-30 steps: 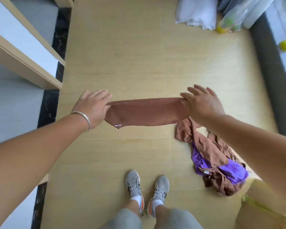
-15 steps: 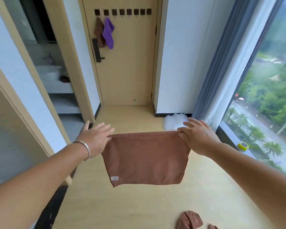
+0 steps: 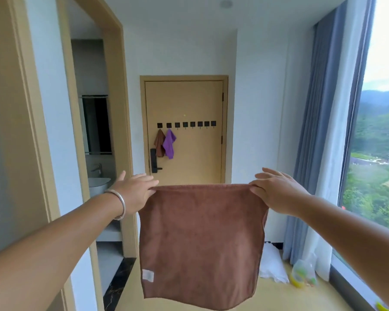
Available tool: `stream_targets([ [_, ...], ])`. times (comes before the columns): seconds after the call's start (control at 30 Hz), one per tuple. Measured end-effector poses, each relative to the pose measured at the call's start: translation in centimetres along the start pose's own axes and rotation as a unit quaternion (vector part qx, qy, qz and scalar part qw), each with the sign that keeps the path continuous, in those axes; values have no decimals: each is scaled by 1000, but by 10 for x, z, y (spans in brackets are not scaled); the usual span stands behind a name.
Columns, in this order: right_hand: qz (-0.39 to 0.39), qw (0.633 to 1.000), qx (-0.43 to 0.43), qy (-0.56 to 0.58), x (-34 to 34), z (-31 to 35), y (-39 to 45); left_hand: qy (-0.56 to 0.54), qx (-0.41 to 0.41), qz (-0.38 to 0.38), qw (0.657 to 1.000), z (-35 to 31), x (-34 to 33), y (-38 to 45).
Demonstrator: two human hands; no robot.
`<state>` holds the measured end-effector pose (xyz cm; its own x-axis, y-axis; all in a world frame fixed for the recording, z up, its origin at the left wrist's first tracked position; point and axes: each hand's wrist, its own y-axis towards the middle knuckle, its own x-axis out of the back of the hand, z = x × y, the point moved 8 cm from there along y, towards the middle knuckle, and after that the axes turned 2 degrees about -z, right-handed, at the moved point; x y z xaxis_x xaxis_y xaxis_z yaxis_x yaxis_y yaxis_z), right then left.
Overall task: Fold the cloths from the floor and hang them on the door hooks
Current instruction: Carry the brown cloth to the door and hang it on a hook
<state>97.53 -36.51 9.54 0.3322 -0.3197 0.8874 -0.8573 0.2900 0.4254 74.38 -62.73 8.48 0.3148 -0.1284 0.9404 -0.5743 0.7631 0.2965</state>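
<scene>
I see both hands raised in front of me at chest height. My left hand [image 3: 134, 191] pinches the upper left corner of a brown cloth [image 3: 200, 243], other fingers stretched forward; a silver bangle [image 3: 119, 204] sits on that wrist. My right hand [image 3: 276, 190] pinches the upper right corner, fingers likewise extended. The cloth hangs flat between them, top edge taut and level, a white label [image 3: 148, 275] near its lower left corner. Beyond it, the closed door [image 3: 195, 104] carries a row of black hooks [image 3: 185, 124]. A small brown cloth [image 3: 159, 143] hangs from the leftmost hook, a purple cloth [image 3: 169, 143] from the next, the two touching. A blue curtain [image 3: 319, 131] and window [image 3: 377, 142] stand right; a white bag [image 3: 273, 265] lies on the floor by the curtain.
</scene>
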Motion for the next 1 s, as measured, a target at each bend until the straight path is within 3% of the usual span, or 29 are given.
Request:
stream_targets([
  [0.27, -39, 999, 7, -10, -8, -16, 78, 21, 7, -17, 1000, 26, 14, 60],
  [1.0, -32, 997, -12, 64, -157, -151, 344, 52, 39, -2, 998, 30, -65, 352],
])
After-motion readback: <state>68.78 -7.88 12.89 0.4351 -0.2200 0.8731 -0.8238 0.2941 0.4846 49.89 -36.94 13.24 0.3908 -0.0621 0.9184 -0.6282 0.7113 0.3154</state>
